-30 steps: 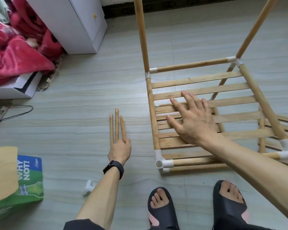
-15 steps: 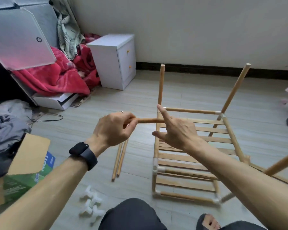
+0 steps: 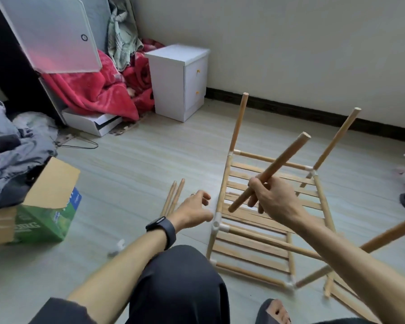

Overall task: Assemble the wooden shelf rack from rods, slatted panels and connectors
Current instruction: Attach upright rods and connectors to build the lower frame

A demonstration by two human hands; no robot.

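Note:
The partly built rack [image 3: 262,230] lies on the floor, its slatted panels joined by rods and white connectors [image 3: 216,222], with two rods sticking up at the far end. My right hand [image 3: 272,197] grips a loose wooden rod [image 3: 281,163] near its lower end and holds it slanted above the slats. My left hand [image 3: 193,211] hovers left of the rack with loosely curled fingers and holds nothing. Two spare rods [image 3: 174,196] lie on the floor just beyond it.
A white connector [image 3: 117,247] lies on the floor near my left forearm. A green cardboard box [image 3: 46,218] sits at the left, a white cabinet [image 3: 178,83] and red blankets [image 3: 96,90] beyond. Another rod [image 3: 388,235] juts in at the right. My knee [image 3: 180,277] is in front.
The rod passed from my left hand to my right, which now holds it tilted upward over the rack. My left hand let go and dropped toward the floor.

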